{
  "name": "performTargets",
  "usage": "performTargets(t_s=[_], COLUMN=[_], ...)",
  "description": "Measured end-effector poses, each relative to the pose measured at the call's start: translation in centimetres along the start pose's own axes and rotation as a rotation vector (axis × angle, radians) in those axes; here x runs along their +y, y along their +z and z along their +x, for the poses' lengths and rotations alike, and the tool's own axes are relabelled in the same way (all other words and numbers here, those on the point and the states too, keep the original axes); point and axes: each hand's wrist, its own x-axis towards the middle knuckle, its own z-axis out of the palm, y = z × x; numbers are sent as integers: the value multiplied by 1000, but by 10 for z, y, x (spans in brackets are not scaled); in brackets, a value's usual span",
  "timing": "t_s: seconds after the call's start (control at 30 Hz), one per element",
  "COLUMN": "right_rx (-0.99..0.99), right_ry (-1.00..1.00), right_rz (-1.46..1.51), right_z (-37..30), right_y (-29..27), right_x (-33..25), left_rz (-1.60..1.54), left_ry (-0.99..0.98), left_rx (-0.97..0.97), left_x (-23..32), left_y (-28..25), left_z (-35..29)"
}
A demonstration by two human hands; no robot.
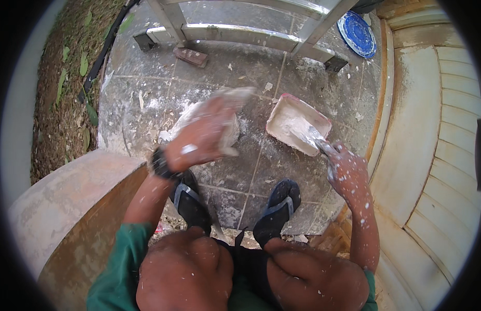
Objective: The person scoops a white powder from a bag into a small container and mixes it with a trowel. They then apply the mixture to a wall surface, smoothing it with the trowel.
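Note:
My right hand (348, 170) grips a putty knife (310, 136), flecked with white. Its blade rests in white powder or filler inside a small rectangular tray (315, 112) with a pinkish rim. White spatters cover that hand and forearm. My left hand (203, 136), a dark band at its wrist, is over a pale bag (232, 136) with white powder around it. Motion smears the left fingers, so whether they hold anything cannot be made out. The hand hides much of the bag.
An aluminium ladder (240, 35) stands across the far side, with a brown block (191, 57) by its foot. A blue lid (357, 34) lies far right beside a wooden door (422, 129). A curved low wall (80, 192) borders the left. Powder and flakes dot the tiles.

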Motion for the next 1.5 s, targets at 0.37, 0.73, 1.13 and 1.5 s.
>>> performTargets(t_s=[0.37, 0.73, 1.13, 1.5], right_rx=[-48, -148, -90, 186], right_ry=[-115, -120, 115, 128], right_rz=[-264, -200, 123, 127], right_z=[28, 47, 2, -9], right_y=[2, 4, 24, 42], right_x=[-8, -8, -23, -43], left_rz=[184, 138, 20, 18], left_ry=[237, 159, -259, -289], left_rx=[-48, -20, 251, 15], left_x=[-43, -43, 70, 73], left_y=[120, 119, 178, 184], left_z=[115, 108, 29, 16])
